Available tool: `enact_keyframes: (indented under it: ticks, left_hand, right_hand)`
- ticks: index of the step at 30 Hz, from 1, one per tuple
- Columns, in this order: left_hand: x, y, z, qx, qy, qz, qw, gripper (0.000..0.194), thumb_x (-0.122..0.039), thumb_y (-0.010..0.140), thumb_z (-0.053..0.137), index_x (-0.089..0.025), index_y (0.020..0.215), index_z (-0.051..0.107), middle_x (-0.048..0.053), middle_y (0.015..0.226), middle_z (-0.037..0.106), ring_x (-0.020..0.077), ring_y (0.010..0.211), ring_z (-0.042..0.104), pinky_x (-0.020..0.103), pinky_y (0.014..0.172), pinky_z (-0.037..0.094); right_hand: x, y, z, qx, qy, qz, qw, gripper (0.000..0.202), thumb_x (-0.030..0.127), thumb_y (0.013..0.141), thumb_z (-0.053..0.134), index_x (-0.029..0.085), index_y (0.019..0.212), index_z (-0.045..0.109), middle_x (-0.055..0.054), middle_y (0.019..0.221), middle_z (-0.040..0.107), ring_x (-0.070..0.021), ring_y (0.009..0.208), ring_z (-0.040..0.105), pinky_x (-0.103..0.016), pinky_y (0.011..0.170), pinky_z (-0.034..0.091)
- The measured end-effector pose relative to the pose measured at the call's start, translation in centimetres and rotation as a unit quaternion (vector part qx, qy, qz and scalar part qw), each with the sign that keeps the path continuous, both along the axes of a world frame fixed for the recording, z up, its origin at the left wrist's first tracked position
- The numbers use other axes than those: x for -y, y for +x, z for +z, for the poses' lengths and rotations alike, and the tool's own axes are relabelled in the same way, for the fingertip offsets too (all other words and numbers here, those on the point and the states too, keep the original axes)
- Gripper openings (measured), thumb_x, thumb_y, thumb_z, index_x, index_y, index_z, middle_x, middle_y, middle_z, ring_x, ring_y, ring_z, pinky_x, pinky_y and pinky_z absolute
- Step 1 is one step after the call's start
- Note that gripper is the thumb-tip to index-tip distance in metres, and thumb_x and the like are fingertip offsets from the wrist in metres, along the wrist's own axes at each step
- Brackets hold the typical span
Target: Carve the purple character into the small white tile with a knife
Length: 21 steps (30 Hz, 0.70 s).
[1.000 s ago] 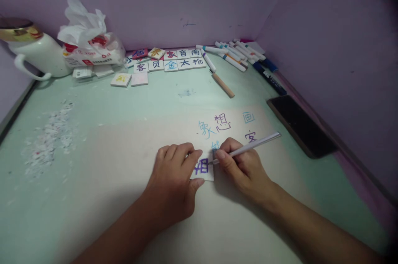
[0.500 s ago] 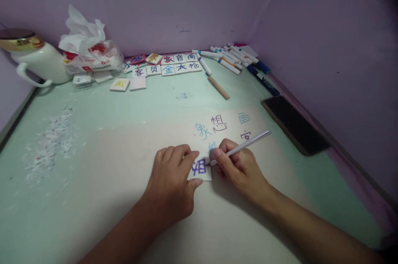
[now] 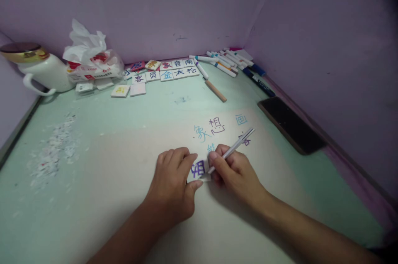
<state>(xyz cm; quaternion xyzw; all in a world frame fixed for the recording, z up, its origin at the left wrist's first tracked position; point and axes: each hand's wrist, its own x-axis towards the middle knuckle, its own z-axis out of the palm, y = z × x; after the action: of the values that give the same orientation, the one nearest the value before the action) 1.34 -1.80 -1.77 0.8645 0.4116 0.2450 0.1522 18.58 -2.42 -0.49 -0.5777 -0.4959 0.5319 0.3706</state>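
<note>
A small white square block (image 3: pixel 203 177) with a purple character on it lies on the table in front of me. My left hand (image 3: pixel 174 183) pins it, thumb at the near edge and fingers along the far side, hiding its left part. My right hand (image 3: pixel 234 170) grips a slim silver-white craft knife (image 3: pixel 238 144) like a pen. Its thin dark tip points down-left and meets the block near the lower edge of the character; how deep it goes cannot be seen.
Purple and blue characters (image 3: pixel 216 125) are written on the table. White shavings (image 3: pixel 56 147) lie at left. Behind stand a white jug (image 3: pixel 46 73), a tissue pack (image 3: pixel 93 67), lettered blocks (image 3: pixel 166 75), markers (image 3: pixel 224 64) and a wooden-handled tool (image 3: pixel 216 90). A phone (image 3: pixel 289 125) lies right.
The knife's tip has moved from the right of the purple character to its lower edge, and the handle has turned steeper. My left hand still holds the block; the view has shifted slightly.
</note>
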Motion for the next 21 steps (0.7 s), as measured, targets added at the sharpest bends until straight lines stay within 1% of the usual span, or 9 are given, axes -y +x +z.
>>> enact_keyframes:
  ticks: [4,6,9,12,14,21]
  left_hand:
    - [0.0,-0.1,-0.1,-0.001,0.009,-0.003,1.0,0.035,-0.016,0.077,0.054,-0.011,0.111,0.05,0.015,0.107,0.05,0.0282,0.096,0.047,0.048,0.083,0.041]
    - [-0.1,-0.1,-0.1,-0.002,0.013,-0.007,1.0,0.034,-0.016,0.077,0.053,-0.011,0.111,0.05,0.015,0.107,0.05,0.0283,0.096,0.047,0.048,0.082,0.041]
    - [-0.2,-0.1,0.0,-0.005,0.012,-0.015,1.0,0.036,-0.016,0.078,0.053,-0.01,0.113,0.049,0.015,0.107,0.05,0.0286,0.096,0.048,0.049,0.082,0.041]
    - [-0.2,-0.1,0.1,-0.008,0.008,-0.02,1.0,0.036,-0.017,0.078,0.053,-0.01,0.113,0.049,0.015,0.107,0.051,0.0288,0.095,0.048,0.05,0.082,0.041]
    - [-0.3,-0.1,0.1,-0.008,0.007,-0.02,1.0,0.035,-0.016,0.078,0.052,-0.01,0.113,0.049,0.015,0.107,0.05,0.0287,0.095,0.048,0.05,0.082,0.041]
    - [-0.4,0.0,-0.1,-0.003,0.014,-0.021,1.0,0.036,-0.016,0.078,0.054,-0.009,0.113,0.049,0.015,0.106,0.05,0.0282,0.095,0.047,0.05,0.081,0.041]
  right_hand:
    - [-0.4,0.5,-0.2,-0.075,0.0,-0.043,0.996,0.034,0.048,0.088,0.048,0.021,0.068,0.042,0.006,0.047,0.049,-0.0096,0.042,0.043,-0.022,0.043,0.031]
    - [-0.6,1.1,-0.5,-0.064,0.032,-0.054,0.996,0.034,0.048,0.088,0.048,0.02,0.069,0.044,0.006,0.049,0.048,-0.0096,0.044,0.043,-0.022,0.043,0.03]
    - [-0.7,1.9,-0.8,-0.014,0.086,-0.028,0.996,0.033,0.045,0.09,0.047,0.02,0.068,0.046,0.005,0.05,0.046,-0.0097,0.046,0.04,-0.023,0.045,0.03]
    - [-0.5,2.1,-0.9,0.024,0.114,0.02,0.993,0.032,0.041,0.091,0.045,0.02,0.068,0.046,0.005,0.053,0.044,-0.01,0.047,0.038,-0.023,0.045,0.029]
    - [-0.5,2.0,-0.8,0.041,0.126,0.041,0.99,0.03,0.039,0.092,0.044,0.02,0.069,0.046,0.004,0.055,0.044,-0.0101,0.048,0.038,-0.023,0.044,0.029]
    - [-0.6,1.8,-0.7,0.061,0.144,0.057,0.986,0.027,0.035,0.092,0.044,0.019,0.069,0.047,0.004,0.056,0.045,-0.0099,0.048,0.039,-0.023,0.044,0.029]
